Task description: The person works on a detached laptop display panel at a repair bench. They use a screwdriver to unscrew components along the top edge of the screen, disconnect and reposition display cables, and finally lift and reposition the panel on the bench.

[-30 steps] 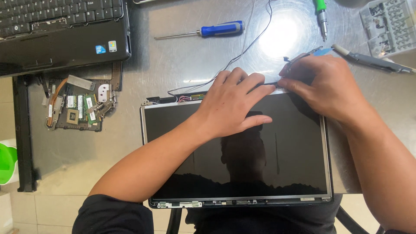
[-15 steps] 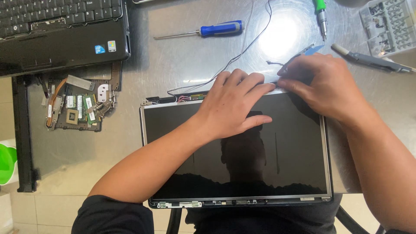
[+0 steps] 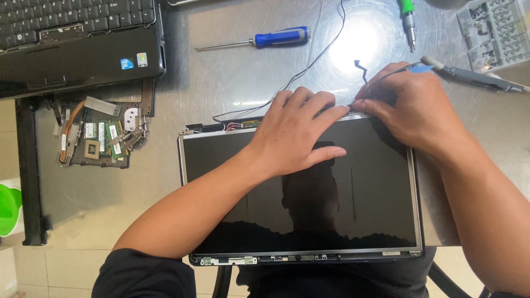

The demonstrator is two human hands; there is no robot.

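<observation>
A bare laptop screen panel [image 3: 301,193] lies flat on the metal table [image 3: 221,88], filling the lower middle of the frame. The left hand [image 3: 295,132] rests palm-down and spread open on the panel's top edge, gripping nothing. Just to its right, the right hand [image 3: 408,107] has its grip pinched closed at the panel's upper right edge, apparently on a thin black cable [image 3: 361,72], though the fingers hide the exact hold. A blue-handled screwdriver [image 3: 256,40] lies above, a black laptop base [image 3: 77,41] at upper left, a circuit board [image 3: 96,138] below it.
</observation>
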